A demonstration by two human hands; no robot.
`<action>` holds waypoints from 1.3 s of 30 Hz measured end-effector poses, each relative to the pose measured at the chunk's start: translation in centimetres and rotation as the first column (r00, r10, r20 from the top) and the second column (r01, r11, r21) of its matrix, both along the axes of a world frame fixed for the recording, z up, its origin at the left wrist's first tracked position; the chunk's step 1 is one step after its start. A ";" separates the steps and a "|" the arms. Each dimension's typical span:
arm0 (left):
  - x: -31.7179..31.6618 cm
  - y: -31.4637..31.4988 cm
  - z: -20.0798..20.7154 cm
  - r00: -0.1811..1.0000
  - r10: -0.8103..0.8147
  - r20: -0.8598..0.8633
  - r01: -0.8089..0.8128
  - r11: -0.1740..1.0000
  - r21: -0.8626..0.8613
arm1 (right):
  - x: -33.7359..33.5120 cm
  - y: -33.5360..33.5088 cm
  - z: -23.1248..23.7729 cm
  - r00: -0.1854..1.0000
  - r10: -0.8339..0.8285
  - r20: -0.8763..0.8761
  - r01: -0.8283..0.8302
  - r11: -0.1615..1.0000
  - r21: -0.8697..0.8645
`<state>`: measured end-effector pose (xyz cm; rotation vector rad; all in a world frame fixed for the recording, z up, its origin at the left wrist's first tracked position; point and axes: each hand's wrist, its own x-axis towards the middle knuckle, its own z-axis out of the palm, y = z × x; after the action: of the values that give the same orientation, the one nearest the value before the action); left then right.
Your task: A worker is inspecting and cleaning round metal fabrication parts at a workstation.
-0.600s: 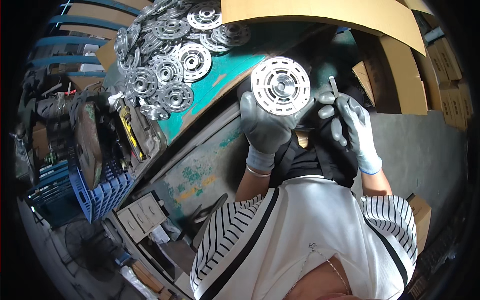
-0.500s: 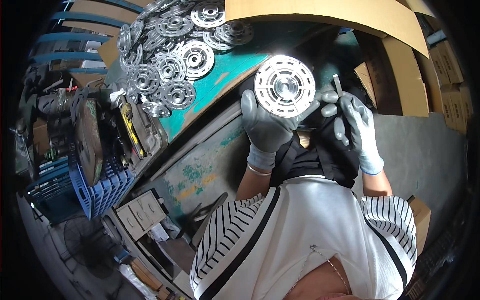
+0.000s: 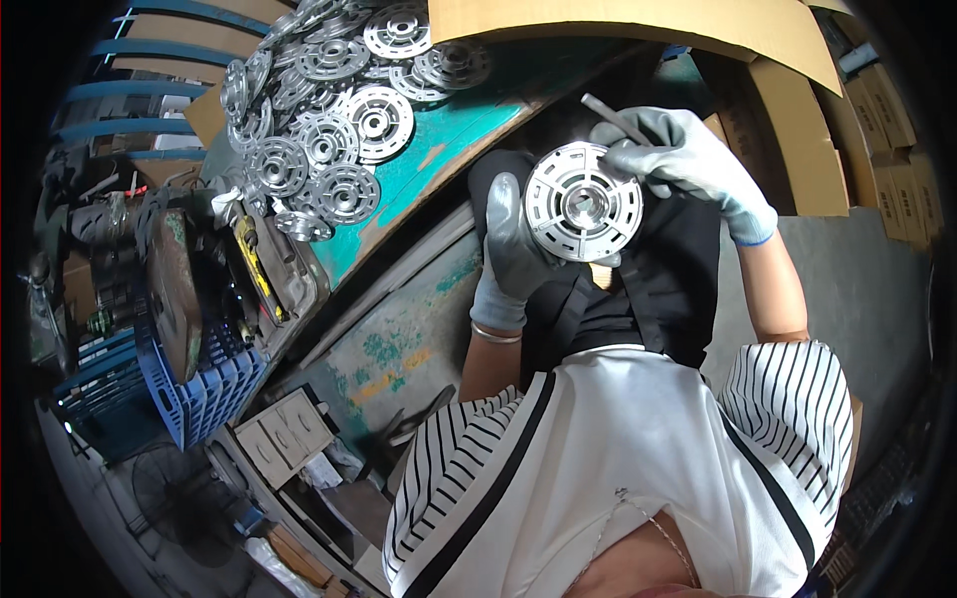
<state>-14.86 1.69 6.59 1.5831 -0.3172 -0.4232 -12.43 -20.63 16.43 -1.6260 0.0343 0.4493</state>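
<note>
A round slotted metal disc point(image 3: 584, 207) with a raised hub rests in my gloved left hand point(image 3: 513, 244), face up above my lap. The left thumb stands up beside the disc's left rim, and the other fingers are hidden beneath it. My right hand point(image 3: 688, 164), also in a grey-coated glove, is closed on a thin grey metal bar point(image 3: 616, 120). Its fingers lie at the disc's upper right rim. The free end of the bar points up and left, past the disc. Whether the bar touches the disc, I cannot tell.
Many similar discs point(image 3: 324, 140) lie heaped on the worn green bench point(image 3: 454, 135). Cardboard point(image 3: 638, 20) overhangs the bench's far side, and cartons point(image 3: 887, 149) stand at the right. A blue crate point(image 3: 204, 394) and a machine point(image 3: 174, 289) are at the left.
My right hand has moved up and left with the bar, onto the disc's edge. The disc has shifted slightly right and down and is tilted differently.
</note>
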 end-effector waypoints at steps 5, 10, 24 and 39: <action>0.4 0.4 2.0 0.717 -0.372 -0.589 -0.298 0.601 -0.742 | -0.1 -0.1 -1.7 0.997 0.052 -0.056 -0.049 0.997 0.062; 0.1 1.8 0.5 0.747 -0.545 -0.380 -0.125 0.447 -0.886 | -1.6 0.2 -4.0 0.984 -0.145 -0.100 0.169 0.933 0.319; 0.9 -2.6 0.7 0.645 0.126 0.753 -0.430 0.875 0.221 | -7.4 3.9 -2.9 0.956 -0.275 -0.104 0.290 0.942 0.169; 0.7 -4.5 1.0 0.901 0.248 -0.356 -0.426 0.663 -0.616 | -8.0 4.5 -5.9 0.919 0.057 0.389 0.111 0.912 -0.395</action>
<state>-14.19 -2.78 7.62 0.8083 0.0345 -0.1616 -20.45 -16.10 10.49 -2.1071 -0.1623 0.0815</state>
